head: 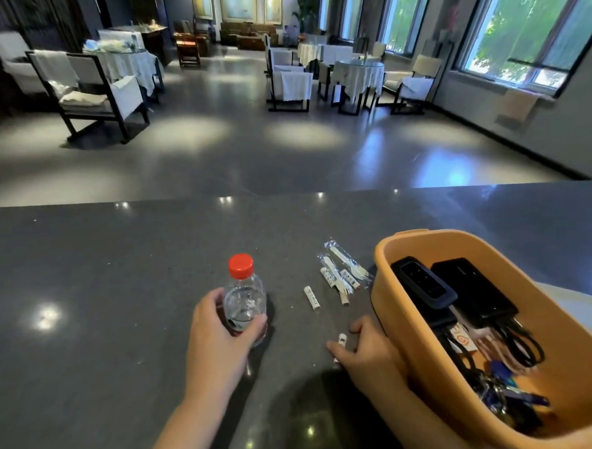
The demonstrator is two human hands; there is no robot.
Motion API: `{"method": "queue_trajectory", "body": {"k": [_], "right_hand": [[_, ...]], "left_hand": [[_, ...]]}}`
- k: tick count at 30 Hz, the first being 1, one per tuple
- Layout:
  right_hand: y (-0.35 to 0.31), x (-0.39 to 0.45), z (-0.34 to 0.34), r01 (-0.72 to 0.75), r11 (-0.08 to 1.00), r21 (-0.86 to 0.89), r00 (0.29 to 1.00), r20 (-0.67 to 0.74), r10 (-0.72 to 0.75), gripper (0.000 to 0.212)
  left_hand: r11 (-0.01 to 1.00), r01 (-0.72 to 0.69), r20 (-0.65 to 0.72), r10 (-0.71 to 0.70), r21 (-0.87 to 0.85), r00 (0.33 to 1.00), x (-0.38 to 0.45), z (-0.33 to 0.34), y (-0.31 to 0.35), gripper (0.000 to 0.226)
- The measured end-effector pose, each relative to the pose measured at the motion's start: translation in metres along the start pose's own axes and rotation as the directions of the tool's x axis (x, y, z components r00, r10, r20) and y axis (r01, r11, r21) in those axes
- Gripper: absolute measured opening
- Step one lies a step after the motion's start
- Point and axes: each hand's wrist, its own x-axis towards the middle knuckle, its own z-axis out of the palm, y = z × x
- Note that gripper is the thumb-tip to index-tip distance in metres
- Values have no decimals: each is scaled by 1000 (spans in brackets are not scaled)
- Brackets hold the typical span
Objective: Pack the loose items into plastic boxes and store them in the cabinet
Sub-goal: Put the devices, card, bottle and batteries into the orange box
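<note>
The bench (pixel 85 287) lies bare left of the water bottle (pixel 244 297); between it and the orange box (pixel 414 348), scattered white batteries (pixel 312 297) and wrapped forks (pixel 346 266) crowd the gap.

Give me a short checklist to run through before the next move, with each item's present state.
1. Left hand grips the water bottle: ok.
2. Bottle upright, red cap on: ok.
3. Right hand holds a small white tube: ok.
4. Orange plastic box within reach, beside the right hand: ok.
5. Room in the box next to the black devices and keys: cannot tell.
6. Wrapped forks and white tubes on the counter packed: not ok.
</note>
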Motion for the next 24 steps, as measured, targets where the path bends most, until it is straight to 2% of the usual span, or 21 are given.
{"method": "queue_trajectory", "body": {"k": [3,7,12,18,21,24], "right_hand": [[1,-1,1,-26,1000,4,1000,17,26,26],[-3,-7,-5,42,999,-29,999,14,-42,16],[-18,-32,-23,131,988,79,991,-25,-129,12],[-26,-84,-86,367,912,184,927,-153,-342,16],[-12,-100,-119,412,874,259,899,-275,-342,13],[15,-104,-153,412,859,304,870,-412,-272,12]], "left_hand": [[1000,3,11,-3,-22,1000,4,5,0,66],[999,-6,-1,6,-46,1000,3,4,5,64],[994,-40,21,43,-106,999,-18,1,20,61],[956,-101,25,112,-276,993,-44,2,69,61],[913,-185,33,211,-364,977,-54,1,114,58],[844,-253,34,304,-472,952,-62,6,156,59]]}}
